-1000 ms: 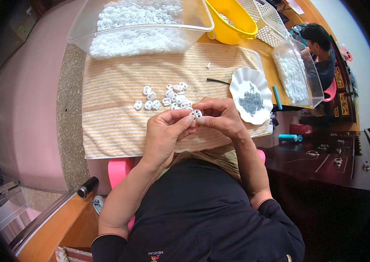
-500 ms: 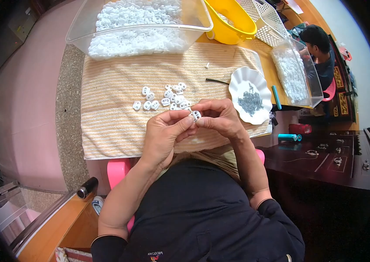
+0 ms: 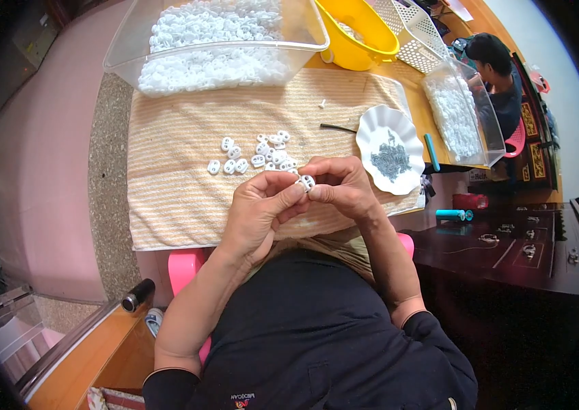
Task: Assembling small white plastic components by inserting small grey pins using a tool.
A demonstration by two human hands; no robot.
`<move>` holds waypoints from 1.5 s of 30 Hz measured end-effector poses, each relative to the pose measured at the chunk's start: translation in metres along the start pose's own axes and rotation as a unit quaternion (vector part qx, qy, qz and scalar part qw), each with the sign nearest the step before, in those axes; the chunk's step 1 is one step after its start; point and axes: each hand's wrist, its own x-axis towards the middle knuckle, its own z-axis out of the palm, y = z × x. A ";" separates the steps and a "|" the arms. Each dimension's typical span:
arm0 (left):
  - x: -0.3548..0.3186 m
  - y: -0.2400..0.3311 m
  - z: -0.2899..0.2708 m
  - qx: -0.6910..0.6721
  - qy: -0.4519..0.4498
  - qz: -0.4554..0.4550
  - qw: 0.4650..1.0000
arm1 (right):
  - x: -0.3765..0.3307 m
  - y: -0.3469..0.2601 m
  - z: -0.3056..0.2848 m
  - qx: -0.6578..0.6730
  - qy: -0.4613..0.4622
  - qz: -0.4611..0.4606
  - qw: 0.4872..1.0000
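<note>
Between the fingertips of both hands is a small white two-hole cord lock [image 3: 308,182], held just above the striped towel [image 3: 173,198]. My left hand [image 3: 260,208] pinches it from the left with thumb and forefinger. From the right, my right hand [image 3: 345,191] grips the same piece, also with thumb and fingertips. Part of the cord lock is hidden by the fingers. Right beyond the hands lie several more white cord locks [image 3: 230,165], some loosely apart and others bunched together. A scalloped white plate [image 3: 370,126] to the right holds a heap of tiny grey springs [image 3: 390,161].
A large clear bin [image 3: 296,58] full of white pieces stands far left. Beyond are a yellow basin [image 3: 375,48] and a white perforated basket [image 3: 419,41]. Another clear bin [image 3: 487,137] sits at right near a seated person [image 3: 501,82]. A thin black stick [image 3: 337,128] touches the plate.
Both hands keep their pinch on the cord lock, with barely any finger movement. The whole view has shifted very slightly.
</note>
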 end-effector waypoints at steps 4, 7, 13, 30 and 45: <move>0.002 0.001 -0.003 -0.009 -0.042 -0.012 0.999 | 0.003 0.004 -0.005 -0.039 -0.023 -0.044 0.998; 0.003 0.002 -0.004 -0.015 -0.059 -0.023 0.998 | 0.004 0.004 -0.006 -0.123 -0.029 -0.106 0.986; 0.000 0.003 -0.004 -0.027 -0.081 -0.024 0.996 | 0.000 -0.001 0.004 -0.060 -0.020 -0.051 0.997; -0.005 -0.005 0.001 0.015 -0.092 0.019 0.995 | -0.004 -0.014 0.016 -0.111 -0.058 -0.133 0.983; -0.007 -0.001 0.009 -0.008 -0.065 0.018 0.998 | -0.012 -0.050 0.015 -0.206 0.082 -0.157 0.962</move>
